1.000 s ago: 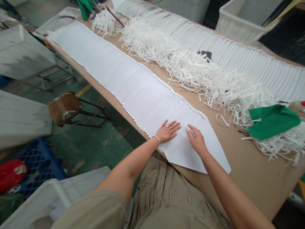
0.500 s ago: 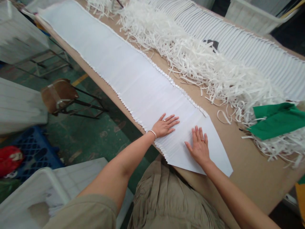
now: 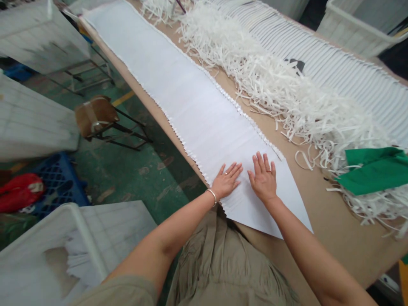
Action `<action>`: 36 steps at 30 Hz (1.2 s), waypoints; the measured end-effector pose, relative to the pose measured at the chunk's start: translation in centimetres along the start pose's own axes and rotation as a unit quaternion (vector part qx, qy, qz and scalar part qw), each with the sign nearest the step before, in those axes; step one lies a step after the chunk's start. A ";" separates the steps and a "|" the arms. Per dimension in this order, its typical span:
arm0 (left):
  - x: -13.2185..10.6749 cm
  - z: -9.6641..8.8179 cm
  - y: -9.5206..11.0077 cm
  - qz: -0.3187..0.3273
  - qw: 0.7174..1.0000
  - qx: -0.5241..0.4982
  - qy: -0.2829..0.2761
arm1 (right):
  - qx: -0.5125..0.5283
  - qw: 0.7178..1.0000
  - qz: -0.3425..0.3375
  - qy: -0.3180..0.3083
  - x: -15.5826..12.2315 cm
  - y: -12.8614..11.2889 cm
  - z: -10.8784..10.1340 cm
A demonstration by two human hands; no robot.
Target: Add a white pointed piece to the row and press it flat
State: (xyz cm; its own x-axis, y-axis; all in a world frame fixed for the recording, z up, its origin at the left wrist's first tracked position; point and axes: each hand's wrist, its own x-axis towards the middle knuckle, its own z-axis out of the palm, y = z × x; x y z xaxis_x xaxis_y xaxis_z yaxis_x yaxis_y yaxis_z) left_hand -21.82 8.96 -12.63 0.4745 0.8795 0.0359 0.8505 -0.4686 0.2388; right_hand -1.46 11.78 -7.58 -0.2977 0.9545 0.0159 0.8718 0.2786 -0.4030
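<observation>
A long row of overlapping white fabric pieces (image 3: 178, 93) runs diagonally across the brown table, the top piece plain and angled at the near right end. My left hand (image 3: 227, 180) lies flat on the white pieces near their left edge, fingers spread. Just right of it, my right hand (image 3: 264, 176) rests palm down on the same surface, its fingers stretched out and thumb apart. Neither hand grips anything. Small ruffled edges of the stacked layers show along both long sides.
Beyond the row lies a heap of white strips (image 3: 270, 85) with a green cloth (image 3: 374, 170) on it. Another layered white row (image 3: 318, 46) is behind. At left stand a brown-seated stool (image 3: 95, 114), a blue crate (image 3: 60, 182) and a white bin (image 3: 117, 216) holding white pieces.
My right hand has slid forward along the white pieces, closer to my left hand, which has shifted slightly. The whole view has swung a little to the left.
</observation>
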 end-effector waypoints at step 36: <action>-0.3 0.4 3.9 0.000 0.999 -0.047 0.012 | -0.157 0.978 0.137 0.013 -18.8 11.1 -2.4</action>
State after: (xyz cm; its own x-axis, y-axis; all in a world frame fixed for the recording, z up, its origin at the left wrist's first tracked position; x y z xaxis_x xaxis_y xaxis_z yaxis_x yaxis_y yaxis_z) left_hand -18.55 6.79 -12.08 0.4671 0.8822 0.0588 0.8254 -0.4589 0.3289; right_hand 14.75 -2.78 -10.17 -0.0296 0.9992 -0.0279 0.9952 0.0268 -0.0943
